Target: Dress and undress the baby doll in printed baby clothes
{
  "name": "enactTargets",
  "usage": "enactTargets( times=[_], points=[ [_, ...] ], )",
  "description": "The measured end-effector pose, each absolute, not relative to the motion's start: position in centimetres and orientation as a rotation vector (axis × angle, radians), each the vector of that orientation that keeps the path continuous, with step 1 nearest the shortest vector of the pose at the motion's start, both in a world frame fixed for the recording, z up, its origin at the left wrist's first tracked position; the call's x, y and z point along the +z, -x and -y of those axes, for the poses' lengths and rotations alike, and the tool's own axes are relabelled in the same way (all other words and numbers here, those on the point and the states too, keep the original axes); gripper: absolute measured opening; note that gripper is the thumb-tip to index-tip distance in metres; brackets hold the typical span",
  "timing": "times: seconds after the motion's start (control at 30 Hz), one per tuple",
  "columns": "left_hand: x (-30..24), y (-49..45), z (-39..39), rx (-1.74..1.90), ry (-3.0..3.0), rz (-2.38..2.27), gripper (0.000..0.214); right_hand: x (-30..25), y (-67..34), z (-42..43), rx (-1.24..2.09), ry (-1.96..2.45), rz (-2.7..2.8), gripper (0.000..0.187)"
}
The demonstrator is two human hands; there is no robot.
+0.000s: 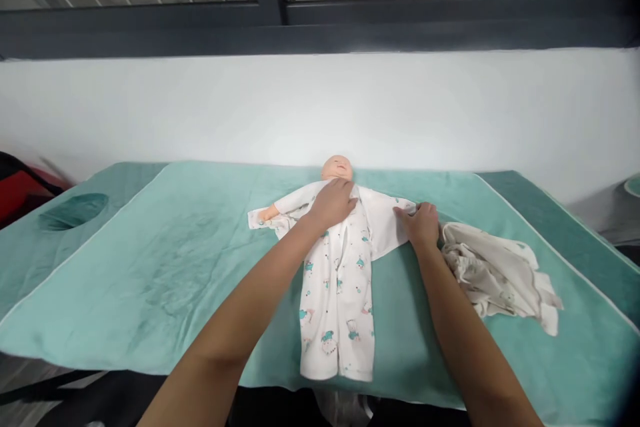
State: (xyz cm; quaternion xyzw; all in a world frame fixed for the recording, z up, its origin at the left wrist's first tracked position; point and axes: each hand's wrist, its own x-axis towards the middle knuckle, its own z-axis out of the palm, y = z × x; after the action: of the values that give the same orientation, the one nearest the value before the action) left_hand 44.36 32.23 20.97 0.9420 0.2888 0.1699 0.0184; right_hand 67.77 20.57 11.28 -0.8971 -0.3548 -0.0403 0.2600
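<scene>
A baby doll (pixel 337 167) lies on its back on a teal towel (pixel 175 267), dressed in a white printed romper (pixel 337 293) whose legs reach the table's near edge. My left hand (pixel 333 203) lies flat on the doll's chest, fingers stretched out. My right hand (pixel 421 223) rests on the romper's opened right flap and sleeve, fingers pressed down on the fabric.
A crumpled cream garment (pixel 500 273) lies on the towel just right of my right hand. A darker teal cover (pixel 75 210) with a round hollow shows at the left. A white wall runs behind the table. Something red (pixel 20 190) sits at the far left.
</scene>
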Motion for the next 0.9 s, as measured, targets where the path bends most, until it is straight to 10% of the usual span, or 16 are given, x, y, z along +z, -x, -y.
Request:
enactTargets(
  times=[0.33,0.6,0.9],
  points=[
    [22.6,-47.5,-32.8,-0.092,-2.928,-1.109,0.07,12.0,-68.6,-20.2,0.174,2.408,0.906,0.053],
    [22.9,-50.8,-33.0,-0.347,-2.932,-1.15,0.042,11.8,-68.9,-20.7,0.06,2.114,0.766,0.009],
    [18.8,-54.6,-33.2,-0.266,-2.995,-1.124,0.046,11.2,-68.1,-21.5,0.168,2.046,0.864,0.053]
  ],
)
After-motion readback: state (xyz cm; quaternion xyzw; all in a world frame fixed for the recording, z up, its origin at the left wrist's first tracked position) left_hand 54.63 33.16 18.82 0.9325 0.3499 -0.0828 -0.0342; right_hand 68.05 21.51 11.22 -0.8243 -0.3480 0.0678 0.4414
